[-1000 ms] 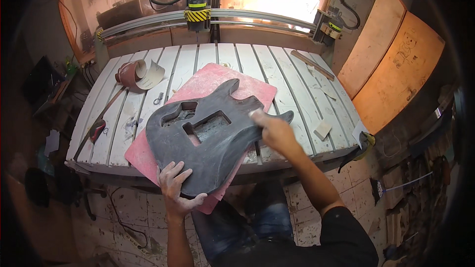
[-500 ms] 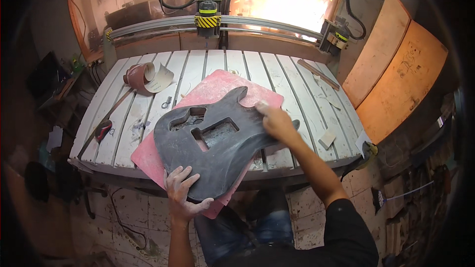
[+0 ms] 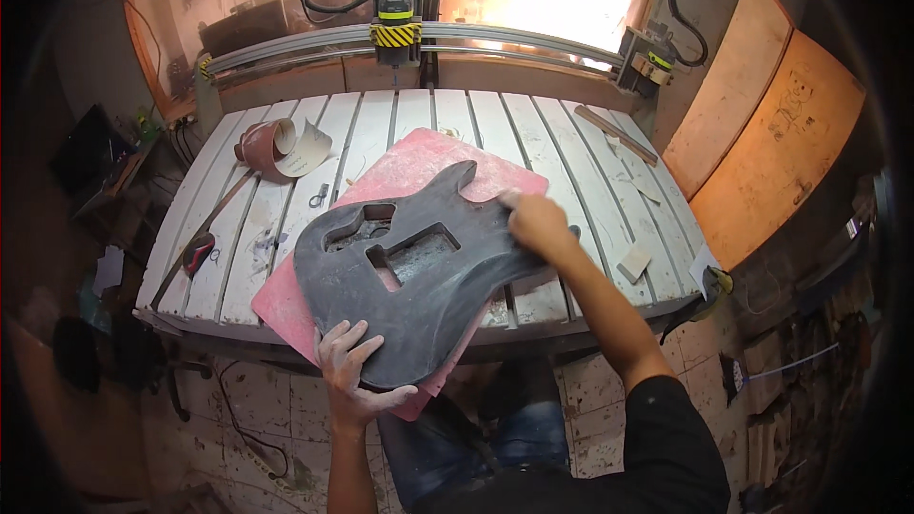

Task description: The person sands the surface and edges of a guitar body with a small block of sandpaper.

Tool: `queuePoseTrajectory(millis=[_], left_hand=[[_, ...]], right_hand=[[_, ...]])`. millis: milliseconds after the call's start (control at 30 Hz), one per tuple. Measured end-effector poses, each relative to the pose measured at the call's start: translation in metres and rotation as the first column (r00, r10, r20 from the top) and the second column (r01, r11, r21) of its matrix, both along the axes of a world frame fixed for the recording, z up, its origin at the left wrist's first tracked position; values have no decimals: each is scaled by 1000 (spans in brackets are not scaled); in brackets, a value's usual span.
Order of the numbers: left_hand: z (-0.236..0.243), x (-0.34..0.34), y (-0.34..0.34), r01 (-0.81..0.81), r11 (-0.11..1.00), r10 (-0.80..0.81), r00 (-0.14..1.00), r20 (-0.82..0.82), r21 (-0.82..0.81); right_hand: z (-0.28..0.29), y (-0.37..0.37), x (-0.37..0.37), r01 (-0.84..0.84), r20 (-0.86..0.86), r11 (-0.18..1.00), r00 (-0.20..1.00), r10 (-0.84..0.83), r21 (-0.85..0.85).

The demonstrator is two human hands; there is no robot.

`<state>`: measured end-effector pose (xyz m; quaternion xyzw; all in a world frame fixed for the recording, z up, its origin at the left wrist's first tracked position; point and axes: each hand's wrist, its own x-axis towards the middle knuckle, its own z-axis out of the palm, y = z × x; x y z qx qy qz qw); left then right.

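Note:
A dark grey electric guitar body [image 3: 400,314] with routed cavities lies on a pink dusty sheet [image 3: 286,300], tilted across the front of the white slatted table. My left hand [image 3: 350,366] grips its near left edge, fingers spread over the top face and thumb along the rim. At the far right my right hand [image 3: 543,224] is closed and pressed to the cutaway by the horn. Its fingertips touch the edge there; whatever lies under them is hidden.
A roll of brown sandpaper [image 3: 267,150] stands at the back left of the table [image 3: 547,300]. Nearby lie a red-and-black tool [image 3: 198,252], a small pale block [image 3: 633,264] and a wooden strip [image 3: 614,133]. A gantry spindle [image 3: 395,29] hangs over the far edge.
My right hand has shifted slightly right and away along the cutaway edge. The left hand and guitar body keep nearly the same place; the view has tilted a little.

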<state>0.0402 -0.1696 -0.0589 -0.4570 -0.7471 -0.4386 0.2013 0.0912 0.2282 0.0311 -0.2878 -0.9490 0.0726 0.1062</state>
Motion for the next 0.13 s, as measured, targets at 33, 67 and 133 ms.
queuePoseTrajectory(millis=[33, 67, 133], left_hand=[[0, 1, 1, 0, 1000, 0, 1000, 14, -3], [2, -1, -1, -8, 1000, 8, 1000, 22, -4], [3, -3, -1, 7, 1000, -7, 999, 44, -9]], right_hand=[[3, 27, -10, 138, 308, 990, 942, -134, 9], [-6, 42, -7, 136, 299, 991, 945, -131, 5], [-22, 92, 13, -28, -56, 999, 998, 25, -45]])
